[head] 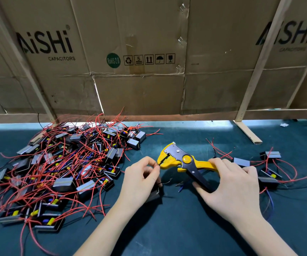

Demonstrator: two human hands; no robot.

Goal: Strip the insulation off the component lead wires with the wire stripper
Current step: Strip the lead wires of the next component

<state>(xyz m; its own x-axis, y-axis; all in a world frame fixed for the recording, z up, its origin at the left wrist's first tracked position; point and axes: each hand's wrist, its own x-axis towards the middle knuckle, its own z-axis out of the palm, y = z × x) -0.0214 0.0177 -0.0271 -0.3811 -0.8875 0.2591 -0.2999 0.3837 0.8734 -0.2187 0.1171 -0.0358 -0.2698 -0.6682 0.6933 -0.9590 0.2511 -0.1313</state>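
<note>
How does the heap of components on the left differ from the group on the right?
The left heap holds many components piled over each other; the right group holds only a few, lying apart in one layer. The left heap's red leads tangle densely; the right group's leads trail loosely. Both rest on the dark mat and hold grey blocks with red wires.

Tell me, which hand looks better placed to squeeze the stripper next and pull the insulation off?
The right hand. It already grips the handles of the yellow wire stripper, so it probably only needs to squeeze. The left hand pinches a thin wire at the stripper's jaws, steadying it.
</note>
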